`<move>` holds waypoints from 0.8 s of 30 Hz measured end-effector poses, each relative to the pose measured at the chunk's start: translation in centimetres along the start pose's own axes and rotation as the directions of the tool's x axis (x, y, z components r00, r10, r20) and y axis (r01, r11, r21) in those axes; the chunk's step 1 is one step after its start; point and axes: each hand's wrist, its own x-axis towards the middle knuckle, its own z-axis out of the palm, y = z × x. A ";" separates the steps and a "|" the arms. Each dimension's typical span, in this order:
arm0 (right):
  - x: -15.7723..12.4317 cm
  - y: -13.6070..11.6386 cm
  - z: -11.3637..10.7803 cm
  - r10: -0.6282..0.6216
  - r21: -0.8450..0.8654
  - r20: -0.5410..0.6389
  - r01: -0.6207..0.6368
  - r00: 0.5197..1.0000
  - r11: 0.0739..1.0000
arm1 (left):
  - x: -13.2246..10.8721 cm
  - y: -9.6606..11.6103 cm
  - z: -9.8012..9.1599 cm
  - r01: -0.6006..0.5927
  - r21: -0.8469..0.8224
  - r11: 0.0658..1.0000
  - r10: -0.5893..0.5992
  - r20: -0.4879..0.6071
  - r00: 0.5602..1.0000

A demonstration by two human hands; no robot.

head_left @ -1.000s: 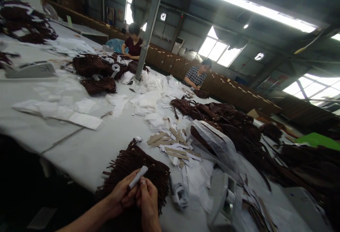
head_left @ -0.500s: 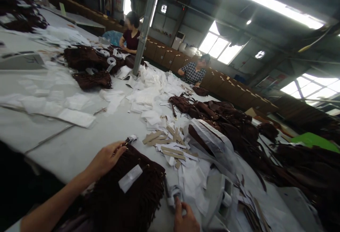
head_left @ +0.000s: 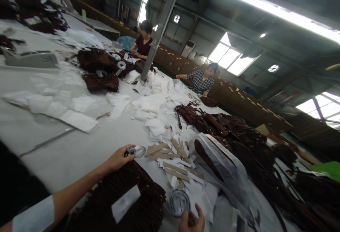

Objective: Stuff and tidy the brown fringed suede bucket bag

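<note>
txt: none legible | grey board (head_left: 32, 61) mark: too blurry

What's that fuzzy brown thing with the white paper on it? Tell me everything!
It is a dark brown bag, suede by its look, covered in hanging fringe, with small metal rings along its top edge. It lies flat on the grey table, partly cut off by the picture's bottom. A white paper strip lies slanted on it. The left hand pinches a paper-wrapped piece at its upper corner; the right hand is beside it, not touching.
</note>
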 end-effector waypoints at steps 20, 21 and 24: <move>-1.8 -9.5 8.6 -0.481 0.522 0.648 0.115 0.590 0.845 | 4.2 4.2 -1.7 -0.113 0.272 0.956 -0.066 0.573 0.817; -1.8 -9.5 8.4 -0.467 0.535 0.635 0.085 0.615 0.840 | 4.7 4.7 -0.9 -0.105 0.300 0.948 -0.092 0.576 0.812; -2.4 -9.7 7.9 -0.453 0.591 0.576 0.036 0.681 0.806 | 5.4 5.9 1.5 -0.087 0.359 0.929 -0.160 0.604 0.781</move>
